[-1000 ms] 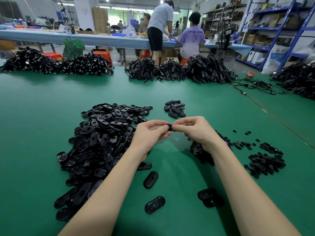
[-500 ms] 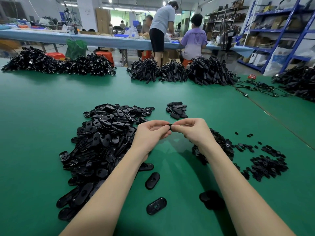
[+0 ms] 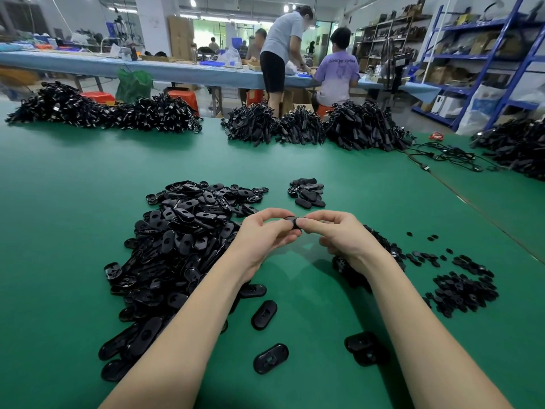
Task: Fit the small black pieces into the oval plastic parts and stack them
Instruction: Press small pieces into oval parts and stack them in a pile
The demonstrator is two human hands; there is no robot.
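Hands meet above the green counter (image 3: 73,202): our left hand (image 3: 267,237) and right hand (image 3: 333,234) each close a fingertip grip on one oval plastic part (image 3: 292,222), held between them. We see a big heap of oval parts (image 3: 182,240) at left, small black pieces (image 3: 463,290) at right.

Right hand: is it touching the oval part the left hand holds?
Touching. The head view shows the right hand and left hand both pinching the oval part, fingertips on its ends.
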